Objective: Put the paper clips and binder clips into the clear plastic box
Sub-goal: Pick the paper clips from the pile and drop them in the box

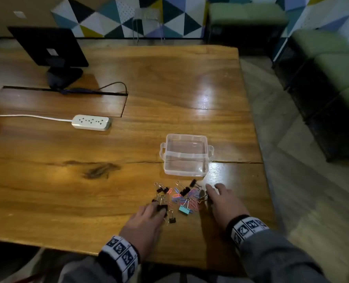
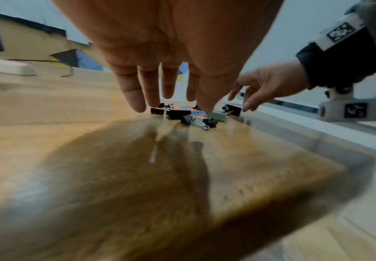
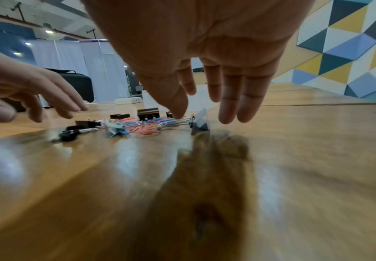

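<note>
A clear plastic box [image 1: 186, 156] stands open and empty on the wooden table [image 1: 67, 190]. Just in front of it lies a loose pile of clips [image 1: 179, 198]: black binder clips, one teal binder clip [image 1: 185, 210], and pink and blue paper clips. My left hand [image 1: 147, 215] hovers at the pile's near left with straight fingers [image 2: 138, 98] over a black binder clip [image 2: 178, 113]. At the pile's right edge my right hand [image 1: 216, 196] has its fingers spread, and its thumb tip [image 3: 178, 109] is at the wire handles of a black binder clip [image 3: 199, 123]. Neither hand holds anything.
A white power strip [image 1: 91, 122] with its cord lies to the left. A dark monitor [image 1: 49, 48] stands at the back left behind a cable slot [image 1: 67, 90]. The table's right edge [image 1: 259, 139] is close to the box. Green seats [image 1: 333, 68] stand beyond it.
</note>
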`<state>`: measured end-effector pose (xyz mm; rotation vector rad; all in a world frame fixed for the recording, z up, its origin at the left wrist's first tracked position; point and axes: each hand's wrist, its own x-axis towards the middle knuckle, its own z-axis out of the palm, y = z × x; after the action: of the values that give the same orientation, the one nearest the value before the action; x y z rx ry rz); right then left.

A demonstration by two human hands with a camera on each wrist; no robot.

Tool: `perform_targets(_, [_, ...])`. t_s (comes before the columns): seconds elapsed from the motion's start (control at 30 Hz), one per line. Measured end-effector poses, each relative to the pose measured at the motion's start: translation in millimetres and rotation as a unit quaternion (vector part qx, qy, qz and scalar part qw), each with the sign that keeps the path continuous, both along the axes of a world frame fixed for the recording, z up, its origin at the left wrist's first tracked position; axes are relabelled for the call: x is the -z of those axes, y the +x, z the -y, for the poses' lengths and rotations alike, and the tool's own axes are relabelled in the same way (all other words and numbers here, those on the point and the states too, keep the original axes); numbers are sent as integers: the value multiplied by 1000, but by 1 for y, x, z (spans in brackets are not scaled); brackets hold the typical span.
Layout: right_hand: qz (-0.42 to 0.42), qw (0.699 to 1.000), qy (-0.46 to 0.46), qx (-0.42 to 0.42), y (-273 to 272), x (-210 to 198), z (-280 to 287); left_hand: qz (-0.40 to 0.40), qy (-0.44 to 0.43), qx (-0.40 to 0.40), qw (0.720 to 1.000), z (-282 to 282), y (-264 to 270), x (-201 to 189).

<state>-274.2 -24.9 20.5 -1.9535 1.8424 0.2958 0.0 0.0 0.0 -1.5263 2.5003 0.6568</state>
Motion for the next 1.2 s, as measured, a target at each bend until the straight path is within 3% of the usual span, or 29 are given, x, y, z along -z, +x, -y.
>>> perform_targets(0.1, [-11,1000,1,-6,0,10,16,-5,-11,-61,998,17,-8,2])
perform_targets(0.33, [-12,1000,20,-20,-1,18,31,32,-14,-34,999,23,-4,5])
perform_targets(0.47, [2,999,-6,47,-16,15,25,34,-37,-29,998,23,13,6])
perform_targets(0.53, [-13,998,-16,62,-26,13,20,24,-66,5,998,21,13,6])
perform_targets(0.6, [-26,997,-34,62,-28,8,13,20,-80,102,991,15,5,7])
perform_targets(0.67, [-16,998,-61,31,-18,3,4,18,-82,193,978,6,-3,14])
perform_targets(0.73, [29,997,-62,-44,3,0,-4,21,-80,215,973,2,-5,21])
perform_targets(0.83, [80,987,-43,-130,39,7,-5,21,-93,199,975,2,-1,22])
perform_targets(1.03, [10,978,20,-206,70,17,7,41,-60,162,984,7,14,13])
perform_targets(1.2, [11,974,40,-221,77,17,6,48,-57,136,988,13,22,12])
